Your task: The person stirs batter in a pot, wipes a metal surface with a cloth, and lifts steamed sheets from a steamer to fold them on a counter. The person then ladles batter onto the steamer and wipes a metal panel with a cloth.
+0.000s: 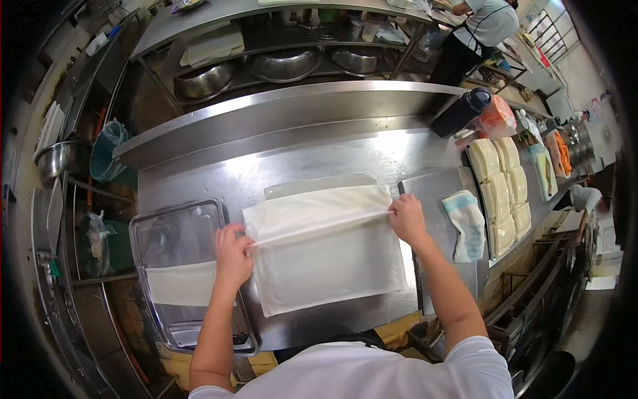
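Observation:
A thin white, slightly see-through sheet (325, 266) lies on the steel table, its far part folded over towards me. My left hand (234, 256) pinches the left end of the fold's edge, and my right hand (407, 218) pinches the right end. Between them the edge is stretched in a slightly slanting line, raised a little. Whether the sheet is cloth or food I cannot tell. Beyond it, a paler sheet edge sticks out on the table. Left of my left hand, a clear shallow tray (176, 233) holds a folded white strip (179, 284).
Right of the sheet lie a grey board (432, 189) and a striped towel (465, 226). Farther right are several cream-coloured packs (495, 193) in rows. A dark bottle (462, 113) stands at the back right near the raised steel ledge (286, 123). Another person (482, 33) works beyond it.

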A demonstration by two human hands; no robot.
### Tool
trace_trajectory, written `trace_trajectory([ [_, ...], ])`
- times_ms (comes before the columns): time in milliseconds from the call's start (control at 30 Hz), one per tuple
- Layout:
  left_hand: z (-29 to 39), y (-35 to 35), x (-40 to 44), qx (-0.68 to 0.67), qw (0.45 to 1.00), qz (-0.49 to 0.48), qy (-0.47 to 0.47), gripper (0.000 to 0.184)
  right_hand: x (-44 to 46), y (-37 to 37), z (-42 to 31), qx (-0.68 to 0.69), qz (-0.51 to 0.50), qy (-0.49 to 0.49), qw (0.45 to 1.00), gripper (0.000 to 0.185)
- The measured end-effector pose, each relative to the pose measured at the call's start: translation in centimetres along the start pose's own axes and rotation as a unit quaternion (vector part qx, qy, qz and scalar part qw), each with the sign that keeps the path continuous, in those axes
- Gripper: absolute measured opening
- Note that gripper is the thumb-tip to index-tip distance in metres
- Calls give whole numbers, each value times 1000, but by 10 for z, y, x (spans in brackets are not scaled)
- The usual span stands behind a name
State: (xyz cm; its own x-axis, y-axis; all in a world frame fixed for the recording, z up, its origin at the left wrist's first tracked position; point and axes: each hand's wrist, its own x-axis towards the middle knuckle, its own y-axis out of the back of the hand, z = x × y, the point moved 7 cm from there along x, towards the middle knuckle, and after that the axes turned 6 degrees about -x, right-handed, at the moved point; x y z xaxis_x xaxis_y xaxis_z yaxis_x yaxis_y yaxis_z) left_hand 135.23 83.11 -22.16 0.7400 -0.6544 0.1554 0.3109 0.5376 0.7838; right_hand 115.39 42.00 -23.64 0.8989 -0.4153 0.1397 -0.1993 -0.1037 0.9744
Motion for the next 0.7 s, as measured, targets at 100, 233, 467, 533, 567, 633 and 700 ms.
trace_trajectory([
  [100,-4,-10,-10,-20,999,-23,24,11,-7,-7,-2,3,4,5,1000,3],
  [233,-1,-5,-8,5,1000,-7,27,8,-2,-2,-8,5,31,-1,999,3],
  [467,17,13,-66,7,992,-117,43,9,-72,25,-13,-70,-85,34,993,10],
  [533,30,10,-112,31,974,-217,63,15,-129,22,-16,-85,-255,-20,963,16],
  [567,38,6,-140,49,957,-277,77,18,-160,20,-19,-78,-348,-34,934,18],
  [633,56,6,-172,80,936,-331,94,25,-225,11,-21,-43,-444,-55,893,24],
  [700,81,8,-192,107,936,-320,101,32,-259,11,-28,-9,-400,-66,914,28],
])
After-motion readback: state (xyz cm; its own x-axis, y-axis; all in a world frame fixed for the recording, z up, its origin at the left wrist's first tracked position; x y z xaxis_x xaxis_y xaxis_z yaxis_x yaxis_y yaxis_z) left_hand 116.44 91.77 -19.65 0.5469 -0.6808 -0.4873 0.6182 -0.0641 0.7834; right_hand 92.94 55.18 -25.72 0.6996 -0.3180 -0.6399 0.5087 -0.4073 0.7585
